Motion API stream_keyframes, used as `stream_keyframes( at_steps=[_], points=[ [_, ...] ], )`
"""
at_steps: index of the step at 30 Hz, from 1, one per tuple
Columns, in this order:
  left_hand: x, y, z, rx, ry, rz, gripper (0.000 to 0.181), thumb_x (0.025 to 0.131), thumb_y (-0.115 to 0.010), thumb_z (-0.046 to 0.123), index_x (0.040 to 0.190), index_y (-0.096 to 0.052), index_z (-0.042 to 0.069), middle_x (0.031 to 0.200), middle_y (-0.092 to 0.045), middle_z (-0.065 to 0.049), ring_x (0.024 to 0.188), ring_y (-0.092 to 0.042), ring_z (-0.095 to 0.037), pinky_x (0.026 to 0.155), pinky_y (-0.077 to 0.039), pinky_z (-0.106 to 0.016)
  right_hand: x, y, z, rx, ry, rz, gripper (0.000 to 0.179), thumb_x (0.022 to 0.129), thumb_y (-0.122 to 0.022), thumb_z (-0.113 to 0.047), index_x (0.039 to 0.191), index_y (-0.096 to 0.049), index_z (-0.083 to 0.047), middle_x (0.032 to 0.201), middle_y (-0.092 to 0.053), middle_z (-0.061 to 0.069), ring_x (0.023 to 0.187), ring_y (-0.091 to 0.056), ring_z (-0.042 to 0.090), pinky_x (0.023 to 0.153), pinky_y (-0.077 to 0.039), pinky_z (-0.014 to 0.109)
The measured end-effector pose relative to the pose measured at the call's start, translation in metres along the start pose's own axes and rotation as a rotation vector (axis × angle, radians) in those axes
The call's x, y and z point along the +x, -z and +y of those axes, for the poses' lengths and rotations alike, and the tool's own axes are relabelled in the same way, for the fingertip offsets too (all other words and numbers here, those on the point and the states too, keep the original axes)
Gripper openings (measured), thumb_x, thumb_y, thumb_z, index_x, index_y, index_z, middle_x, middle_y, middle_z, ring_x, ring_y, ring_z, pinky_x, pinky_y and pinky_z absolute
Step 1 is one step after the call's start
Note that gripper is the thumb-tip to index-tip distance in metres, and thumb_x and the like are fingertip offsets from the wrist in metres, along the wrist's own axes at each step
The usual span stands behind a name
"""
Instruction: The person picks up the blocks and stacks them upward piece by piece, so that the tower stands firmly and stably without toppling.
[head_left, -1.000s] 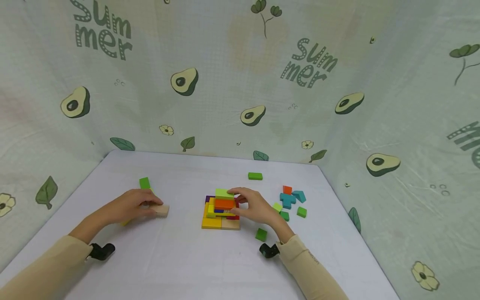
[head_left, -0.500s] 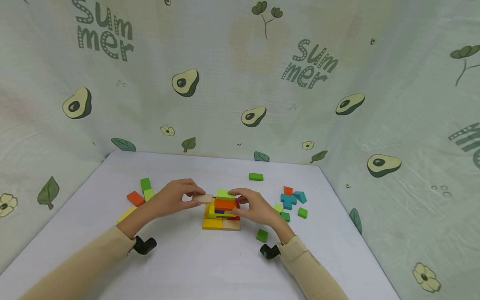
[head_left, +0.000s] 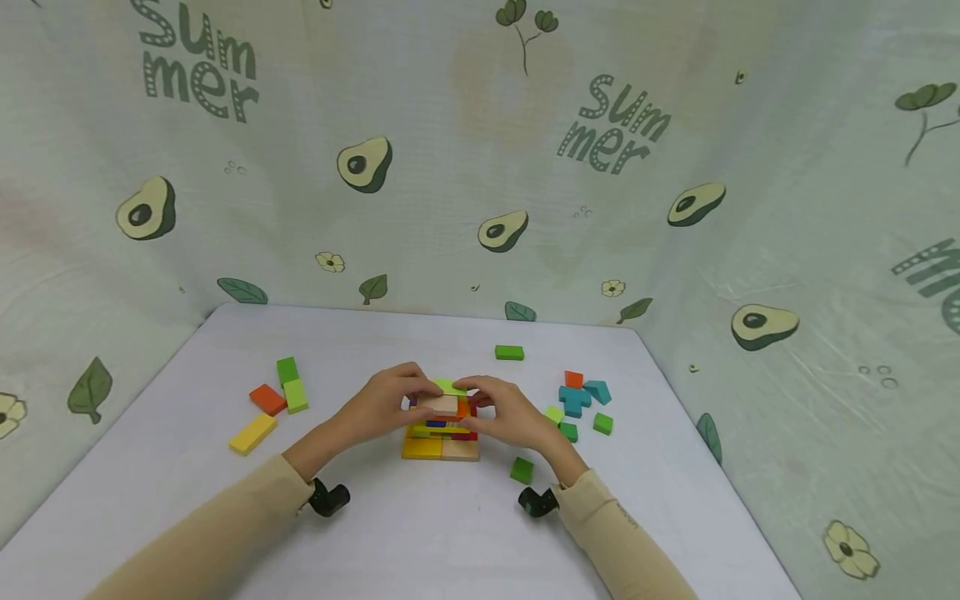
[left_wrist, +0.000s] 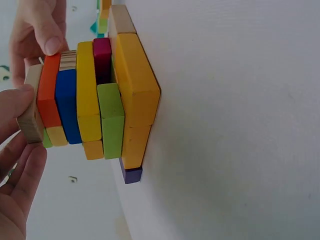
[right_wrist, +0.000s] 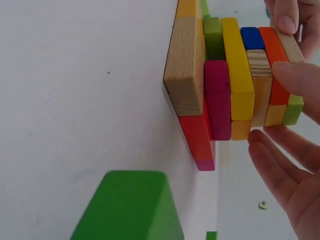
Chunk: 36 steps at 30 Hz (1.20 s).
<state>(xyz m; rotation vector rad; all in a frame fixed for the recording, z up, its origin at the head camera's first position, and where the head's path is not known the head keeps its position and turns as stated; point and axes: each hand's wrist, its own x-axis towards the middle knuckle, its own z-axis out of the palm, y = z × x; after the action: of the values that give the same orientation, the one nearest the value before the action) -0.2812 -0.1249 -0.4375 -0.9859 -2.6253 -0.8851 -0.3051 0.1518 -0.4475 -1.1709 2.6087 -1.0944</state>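
Observation:
A tower of coloured wooden blocks (head_left: pixel 422 448) stands in layers on the white table. At its top, my left hand (head_left: pixel 392 400) pinches a plain wood block (left_wrist: pixel 31 112) between thumb and fingers. This block lies against the upper face of the orange block (left_wrist: pixel 48 90), in front of a light green block (right_wrist: pixel 293 111). From the right side, my right hand (head_left: pixel 510 410) holds the upper layers, thumb by the orange block and fingers behind. Lower down are blue (left_wrist: pixel 68 105), yellow (left_wrist: pixel 87 95) and magenta (right_wrist: pixel 217 100) blocks.
Left of the tower lie orange (head_left: pixel 267 399), yellow (head_left: pixel 252 434) and green blocks (head_left: pixel 296 395). To the right are several green, teal (head_left: pixel 575 401) and orange-red blocks. One green block (head_left: pixel 522 470) sits near the right forearm, another (head_left: pixel 509 352) behind the tower.
My left hand has carried the plain wood block from the left side of the table rightward to the tower top. The right hand has stayed at the tower.

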Motion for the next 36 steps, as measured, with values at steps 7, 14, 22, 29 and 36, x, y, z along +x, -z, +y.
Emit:
stream_keyframes(
  at_steps=[7,14,22,29,36],
  points=[
    [0.003,-0.006,0.001,-0.009,-0.004,0.053,0.029,0.088,-0.090,0.021,0.114,-0.079,0.015,0.103,-0.063,0.001,0.088,-0.065,-0.020,0.077,-0.064,-0.038,-0.001,0.001,0.000,0.009,-0.010,-0.004,0.058,0.096,-0.081,-0.016,0.149,-0.057,-0.015,0.147,-0.062,0.001,0.119,-0.068,0.020,0.107,-0.056,0.038],
    [0.004,-0.009,0.006,-0.002,-0.018,0.084,0.029,0.086,-0.091,0.020,0.112,-0.079,0.014,0.103,-0.063,0.001,0.088,-0.062,-0.011,0.079,-0.063,-0.031,0.000,0.000,0.000,0.015,0.003,-0.002,0.057,0.097,-0.081,-0.017,0.149,-0.057,-0.014,0.148,-0.061,0.003,0.118,-0.069,0.023,0.106,-0.056,0.041],
    [0.003,-0.009,0.004,-0.022,0.024,0.069,0.048,0.084,-0.093,0.024,0.127,-0.075,0.012,0.122,-0.065,-0.005,0.090,-0.064,-0.016,0.080,-0.064,-0.038,0.001,0.002,-0.002,0.014,0.012,0.001,0.056,0.097,-0.081,-0.021,0.148,-0.058,-0.013,0.146,-0.063,0.004,0.116,-0.069,0.023,0.106,-0.057,0.041],
    [0.004,-0.011,0.000,-0.027,0.076,-0.004,0.051,0.086,-0.091,0.026,0.131,-0.070,0.013,0.129,-0.067,-0.005,0.095,-0.064,-0.014,0.085,-0.064,-0.041,0.001,0.001,-0.001,0.013,0.006,0.005,0.056,0.098,-0.079,-0.024,0.149,-0.058,-0.014,0.147,-0.062,0.004,0.117,-0.069,0.023,0.106,-0.057,0.041],
    [0.006,-0.009,0.004,-0.045,0.094,-0.011,0.052,0.086,-0.092,0.026,0.131,-0.071,0.014,0.126,-0.066,-0.005,0.095,-0.063,-0.015,0.085,-0.063,-0.038,0.000,0.001,-0.001,0.020,0.010,0.008,0.056,0.099,-0.078,-0.024,0.149,-0.057,-0.014,0.147,-0.062,0.005,0.117,-0.069,0.024,0.106,-0.057,0.043]
  ],
)
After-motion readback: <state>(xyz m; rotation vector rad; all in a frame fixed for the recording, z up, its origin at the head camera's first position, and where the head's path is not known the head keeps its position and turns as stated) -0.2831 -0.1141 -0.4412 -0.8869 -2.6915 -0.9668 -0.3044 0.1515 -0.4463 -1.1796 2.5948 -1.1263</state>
